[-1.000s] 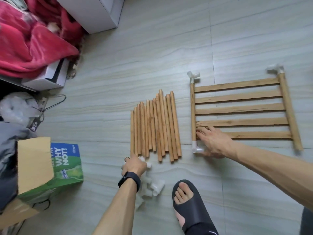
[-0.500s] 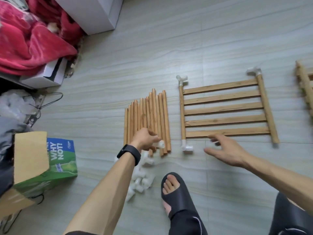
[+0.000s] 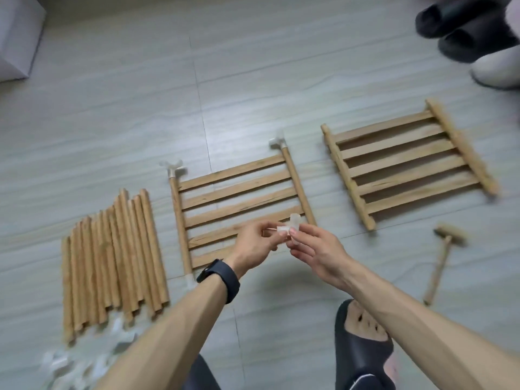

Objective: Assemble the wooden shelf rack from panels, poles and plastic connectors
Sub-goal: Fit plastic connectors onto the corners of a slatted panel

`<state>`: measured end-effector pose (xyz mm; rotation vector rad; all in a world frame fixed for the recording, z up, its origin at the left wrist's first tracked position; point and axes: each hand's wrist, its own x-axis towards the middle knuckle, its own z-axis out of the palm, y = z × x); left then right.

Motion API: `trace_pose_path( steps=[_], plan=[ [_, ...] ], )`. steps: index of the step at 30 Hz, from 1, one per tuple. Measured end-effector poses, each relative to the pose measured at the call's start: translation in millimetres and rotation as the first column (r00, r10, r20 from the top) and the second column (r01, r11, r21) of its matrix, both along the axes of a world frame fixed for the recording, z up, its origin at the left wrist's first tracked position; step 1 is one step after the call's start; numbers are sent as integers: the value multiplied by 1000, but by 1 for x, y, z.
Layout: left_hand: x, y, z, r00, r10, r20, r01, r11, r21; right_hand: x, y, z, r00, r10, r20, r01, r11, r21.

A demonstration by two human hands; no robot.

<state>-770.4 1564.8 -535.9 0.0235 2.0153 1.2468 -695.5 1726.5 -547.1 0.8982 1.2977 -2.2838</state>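
Nearest, a foot in a black slipper (image 3: 363, 350) stands on the gray floor (image 3: 112, 108). To the near left lies a blurry heap of white plastic pieces (image 3: 70, 364). Just past them, a bunch of wooden poles (image 3: 112, 260) lies side by side on the floor. The left hand (image 3: 253, 246), with a black watch (image 3: 219, 280) on its wrist, and the right hand (image 3: 315, 249) meet in the air in the middle. Both hands pinch one small white connector (image 3: 287, 228) with their fingertips, held up above the near edge of the middle panel (image 3: 239, 204). This panel lies flat on the floor, just right of the poles. It has white corner pieces on its far left end (image 3: 171, 167), its far right end (image 3: 277, 142) and its near left end (image 3: 190, 281). To the right lies a wooden mallet (image 3: 441, 260), and past it a second panel (image 3: 408, 164) lies flat. In the far right corner are dark slippers (image 3: 464, 26). In the far left corner is a white box (image 3: 17, 38).
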Motion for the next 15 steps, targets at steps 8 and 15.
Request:
trace_pose_path(
  steps=[8,15],
  plan=[
    [19,18,-21,968,-248,40,251,951,-179,26,19,-20,992,14,124,-32,989,146],
    [23,-3,-33,741,-598,-305,281,689,-667,31,18,-24,962,-3,272,-53,979,197]
  ],
)
